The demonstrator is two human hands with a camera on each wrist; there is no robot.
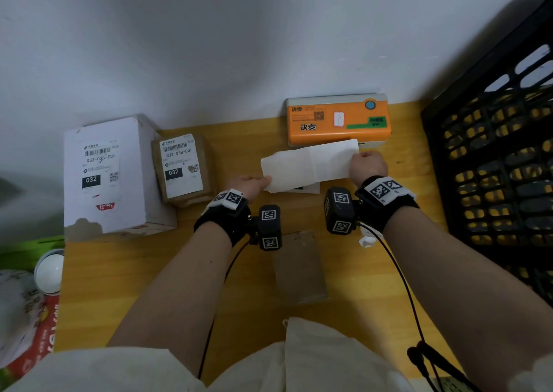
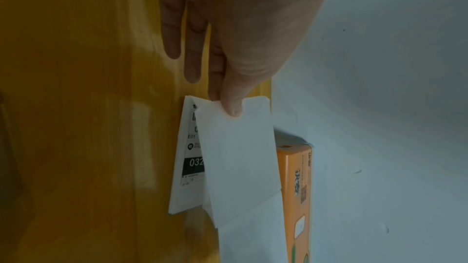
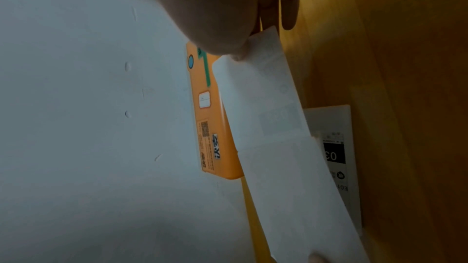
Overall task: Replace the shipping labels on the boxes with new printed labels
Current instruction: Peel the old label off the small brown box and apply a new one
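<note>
Both forearms extend forward over the wooden table [image 1: 239,317], each wrist fitted with a black strap and camera module.

Left hand [image 1: 253,185]: positioned at roughly 11 o'clock from the person's midline, palm turned inward. The thumb [image 2: 234,105] and a finger beneath it pinch the left end of the label strip [image 1: 308,164]. In the left wrist view the other fingers [image 2: 172,33] extend straight and hold nothing.

Right hand [image 1: 368,165]: positioned at about 1 o'clock, knuckles up, fingers curled. It pinches the right end of the same strip, close against the front of the label printer [image 1: 338,120]. Which fingers oppose the thumb cannot be determined from the right wrist view.

The label strip is held between the 2 hands above the table, blank side up, at 12 o'clock, with its left end slightly lower than its right. A printed label [image 2: 190,157] marked "032" lies flat on the table directly under the strip.

The orange printer stands against the wall at 12 to 1 o'clock. A white box [image 1: 110,176] and a smaller brown box [image 1: 184,168] sit at 10 to 11 o'clock, side by side, each bearing a label marked "032". A third brown box [image 1: 299,269] lies between the forearms, its top face unlabelled. A black crate [image 1: 493,167] stands at 2 o'clock.
</note>
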